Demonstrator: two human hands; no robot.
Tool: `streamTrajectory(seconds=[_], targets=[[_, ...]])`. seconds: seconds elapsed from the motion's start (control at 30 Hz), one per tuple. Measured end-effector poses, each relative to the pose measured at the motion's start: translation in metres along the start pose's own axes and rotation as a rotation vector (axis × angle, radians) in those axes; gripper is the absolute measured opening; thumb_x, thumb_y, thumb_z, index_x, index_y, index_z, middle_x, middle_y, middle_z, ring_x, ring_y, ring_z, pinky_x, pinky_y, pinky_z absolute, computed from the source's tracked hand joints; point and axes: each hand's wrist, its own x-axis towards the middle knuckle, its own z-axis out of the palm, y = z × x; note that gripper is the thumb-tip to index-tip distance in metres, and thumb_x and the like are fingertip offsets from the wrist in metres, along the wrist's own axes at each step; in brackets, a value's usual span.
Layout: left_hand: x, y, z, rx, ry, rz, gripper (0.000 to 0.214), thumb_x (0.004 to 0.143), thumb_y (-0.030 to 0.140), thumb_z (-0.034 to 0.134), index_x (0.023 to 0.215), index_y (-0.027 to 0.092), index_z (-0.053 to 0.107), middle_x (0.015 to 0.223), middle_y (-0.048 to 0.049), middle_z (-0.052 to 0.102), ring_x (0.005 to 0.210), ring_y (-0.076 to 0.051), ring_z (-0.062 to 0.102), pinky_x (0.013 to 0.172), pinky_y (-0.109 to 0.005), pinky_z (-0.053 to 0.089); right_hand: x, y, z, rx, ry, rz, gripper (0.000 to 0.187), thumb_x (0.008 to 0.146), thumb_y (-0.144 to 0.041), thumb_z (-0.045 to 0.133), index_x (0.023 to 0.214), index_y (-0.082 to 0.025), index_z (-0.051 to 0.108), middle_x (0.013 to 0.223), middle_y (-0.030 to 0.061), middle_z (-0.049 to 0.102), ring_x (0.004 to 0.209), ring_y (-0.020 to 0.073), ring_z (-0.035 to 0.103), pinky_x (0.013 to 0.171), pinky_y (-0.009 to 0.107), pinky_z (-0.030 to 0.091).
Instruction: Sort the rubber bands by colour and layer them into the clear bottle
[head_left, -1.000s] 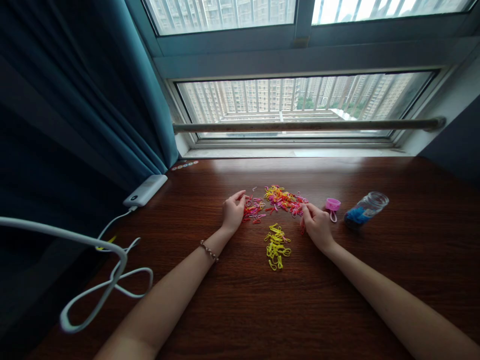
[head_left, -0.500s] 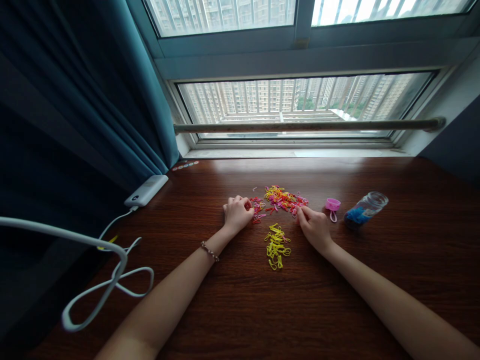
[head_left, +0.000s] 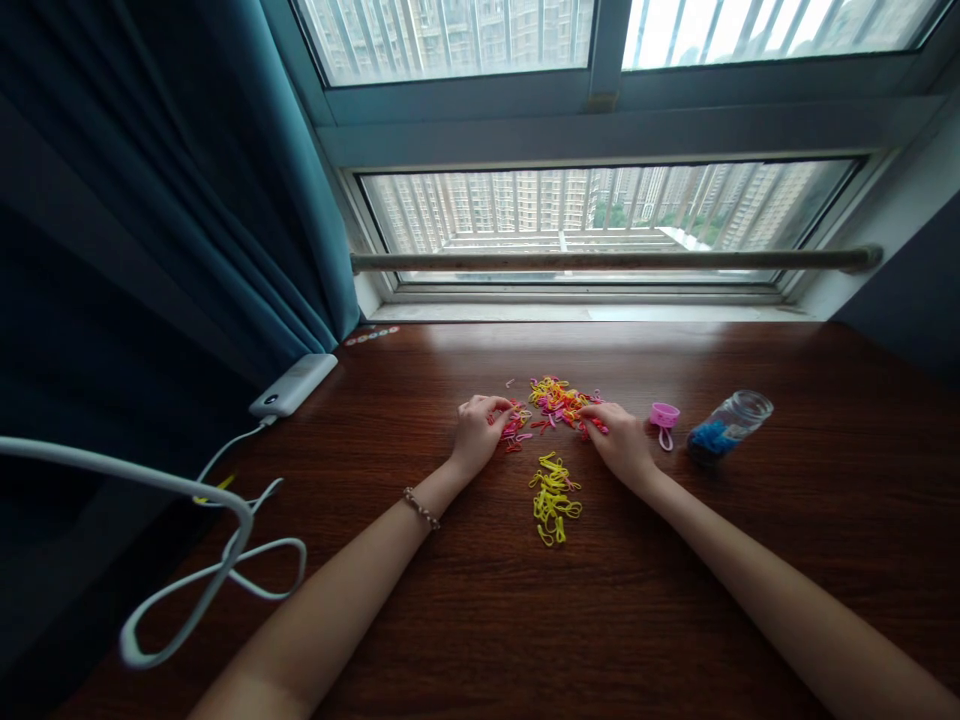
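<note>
1. Dark wood table (head_left: 480, 620) runs under a barred window (head_left: 600, 215), with a teal curtain (head_left: 187, 180) at the left.
2. Left hand (head_left: 480, 435) has its fingers (head_left: 496, 405) curled in, tips down on the left edge of the mixed pile (head_left: 559, 398); whether they pinch a clip, I cannot tell.
3. Right hand (head_left: 619, 440) lies with fingers loosely stretched and unclenched, tips touching the pile's right edge.
4. Mixed pile, of pink, red, orange and yellow clips, sits between the two hands, toward the window.
5. Yellow pile (head_left: 553, 492), clips of one colour only, lies apart from the mixed one, nearer the person, between the wrists.
6. Bracelet (head_left: 420, 508) circles the left wrist.
7. Pink lid (head_left: 664, 414) lies just right of the right hand, off its jar.
8. Jar (head_left: 729, 424), clear, lies tipped on its side beyond the lid, mouth open, with blue pieces inside at its lower end.
9. Power bank (head_left: 294, 383) rests at the table's left edge by the curtain, a white cable (head_left: 225, 545) looping from it.
</note>
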Motion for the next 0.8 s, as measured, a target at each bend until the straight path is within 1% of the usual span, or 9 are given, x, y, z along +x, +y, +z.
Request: streamTrajectory(seconds=[0.1, 0.2, 0.27, 0.3, 0.37, 0.43, 0.5, 0.67, 0.8], targets=[[-0.003, 0.007, -0.001, -0.121, -0.050, 0.181, 0.008, 0.076, 0.027, 0.061, 0.077, 0.020, 0.064, 0.078, -0.0024, 0.065, 0.078, -0.017, 0.056, 0.079, -0.033, 0.040, 0.012, 0.006, 0.007, -0.112, -0.047, 0.042, 0.014, 0.081, -0.015, 0.053, 0.078, -0.020, 0.065, 0.080, 0.0049, 0.065, 0.081, 0.0217, 0.054, 0.074, 0.032, 0.043], [-0.008, 0.015, -0.001, -0.187, -0.203, 0.412, 0.010, 0.079, 0.027, 0.058, 0.082, 0.021, 0.065, 0.077, -0.0017, 0.065, 0.078, -0.015, 0.057, 0.083, -0.033, 0.040, 0.017, 0.008, 0.014, -0.210, -0.031, 0.071, 0.010, 0.080, -0.021, 0.057, 0.074, -0.021, 0.066, 0.077, 0.0045, 0.064, 0.078, 0.0219, 0.051, 0.071, 0.032, 0.042], [-0.011, 0.018, -0.001, -0.194, -0.292, 0.503, 0.014, 0.081, 0.026, 0.055, 0.091, 0.021, 0.064, 0.078, -0.0013, 0.065, 0.075, -0.013, 0.057, 0.085, -0.032, 0.040, 0.016, 0.009, 0.016, -0.235, -0.029, 0.070, 0.009, 0.078, -0.027, 0.060, 0.074, -0.022, 0.067, 0.077, 0.0040, 0.063, 0.077, 0.0220, 0.049, 0.071, 0.032, 0.041], [-0.011, 0.019, -0.001, -0.185, -0.304, 0.514, 0.016, 0.082, 0.025, 0.054, 0.094, 0.021, 0.063, 0.079, -0.0014, 0.065, 0.075, -0.013, 0.057, 0.085, -0.032, 0.040, 0.016, 0.009, 0.016, -0.233, -0.034, 0.062, 0.009, 0.078, -0.029, 0.061, 0.075, -0.023, 0.068, 0.077, 0.0038, 0.063, 0.078, 0.0220, 0.048, 0.070, 0.032, 0.041], [-0.011, 0.017, 0.000, -0.139, -0.240, 0.465, 0.017, 0.083, 0.024, 0.051, 0.096, 0.020, 0.062, 0.082, -0.0021, 0.066, 0.077, -0.014, 0.057, 0.084, -0.033, 0.040, 0.014, 0.009, 0.016, -0.218, -0.045, 0.042, 0.009, 0.078, -0.030, 0.062, 0.077, -0.024, 0.069, 0.078, 0.0032, 0.063, 0.079, 0.0219, 0.048, 0.071, 0.032, 0.041], [-0.008, 0.015, 0.001, -0.068, -0.127, 0.345, 0.016, 0.083, 0.025, 0.051, 0.093, 0.019, 0.062, 0.085, -0.0037, 0.066, 0.082, -0.016, 0.056, 0.083, -0.034, 0.041, 0.013, 0.010, 0.017, -0.204, -0.047, 0.020, 0.009, 0.079, -0.027, 0.061, 0.077, -0.025, 0.069, 0.078, 0.0030, 0.063, 0.079, 0.0217, 0.047, 0.072, 0.032, 0.041], [-0.005, 0.012, 0.002, -0.006, -0.078, 0.233, 0.013, 0.082, 0.025, 0.052, 0.089, 0.019, 0.062, 0.088, -0.0045, 0.065, 0.086, -0.018, 0.055, 0.081, -0.035, 0.041, 0.013, 0.011, 0.017, -0.194, -0.044, -0.010, 0.010, 0.079, -0.025, 0.060, 0.076, -0.025, 0.070, 0.078, 0.0033, 0.063, 0.079, 0.0217, 0.047, 0.073, 0.032, 0.042], [-0.002, 0.010, 0.004, 0.040, -0.153, 0.126, 0.009, 0.078, 0.018, 0.056, 0.083, 0.021, 0.063, 0.089, -0.0026, 0.065, 0.091, -0.019, 0.054, 0.082, -0.033, 0.041, 0.013, 0.010, 0.017, -0.187, -0.055, -0.104, 0.010, 0.078, -0.024, 0.059, 0.077, -0.025, 0.069, 0.081, 0.0040, 0.064, 0.079, 0.0227, 0.048, 0.074, 0.036, 0.043], [-0.003, 0.009, 0.005, 0.083, -0.149, 0.060, 0.009, 0.078, 0.019, 0.056, 0.083, 0.021, 0.063, 0.090, -0.0024, 0.065, 0.092, -0.019, 0.054, 0.084, -0.035, 0.038, 0.013, 0.010, 0.016, -0.163, -0.007, -0.085, 0.013, 0.080, -0.021, 0.056, 0.078, -0.024, 0.068, 0.081, 0.0047, 0.065, 0.079, 0.0232, 0.050, 0.075, 0.037, 0.043]])
